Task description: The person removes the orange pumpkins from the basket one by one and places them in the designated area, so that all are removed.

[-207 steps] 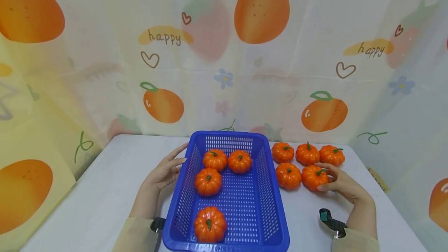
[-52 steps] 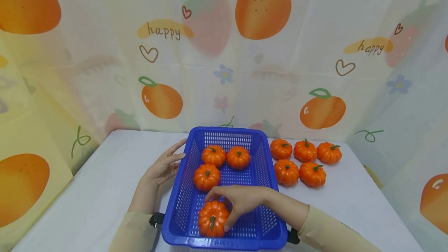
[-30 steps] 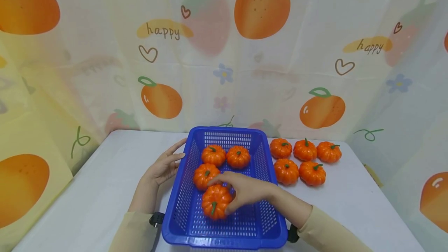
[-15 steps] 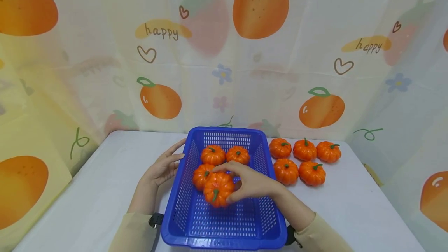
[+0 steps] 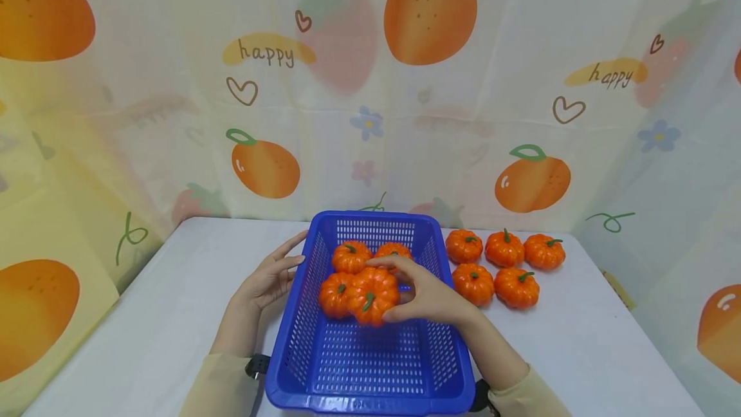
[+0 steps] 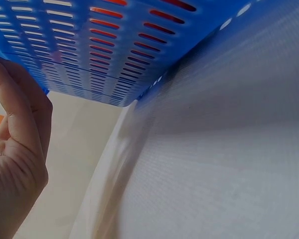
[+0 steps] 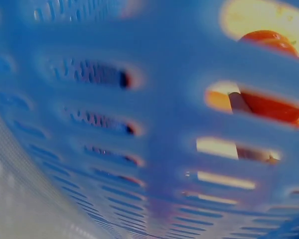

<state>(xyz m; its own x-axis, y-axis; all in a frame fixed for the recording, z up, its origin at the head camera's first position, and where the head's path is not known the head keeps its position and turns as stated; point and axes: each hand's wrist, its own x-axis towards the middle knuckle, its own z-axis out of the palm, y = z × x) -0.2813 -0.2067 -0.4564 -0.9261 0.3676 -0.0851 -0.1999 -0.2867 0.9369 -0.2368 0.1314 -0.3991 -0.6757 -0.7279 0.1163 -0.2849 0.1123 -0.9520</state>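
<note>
My right hand (image 5: 433, 295) grips a small orange toy pumpkin (image 5: 372, 298) by its side, thumb at the front and fingers behind, over the inside of a blue plastic basket (image 5: 370, 403). This pumpkin overlaps another pumpkin (image 5: 334, 296) in the head view; whether they touch I cannot tell. Behind them in the basket sit a pumpkin (image 5: 350, 256) and a partly covered one (image 5: 392, 250). Against the basket's left side rests my left hand (image 5: 267, 280), its fingers loosely extended. The left wrist view shows these fingers (image 6: 22, 109) beside the slotted wall (image 6: 89, 50).
Several more pumpkins (image 5: 473, 284) stand in two rows on the white table (image 5: 567, 340), right of the basket. A fruit-printed curtain (image 5: 370, 147) hangs behind the table. The basket's slotted wall (image 7: 159, 99) fills most of the right wrist view.
The right hand has taken the pumpkin from the basket's near left corner, lifted it, and moved it away from me and slightly right. The left hand has stayed at the basket's side.
</note>
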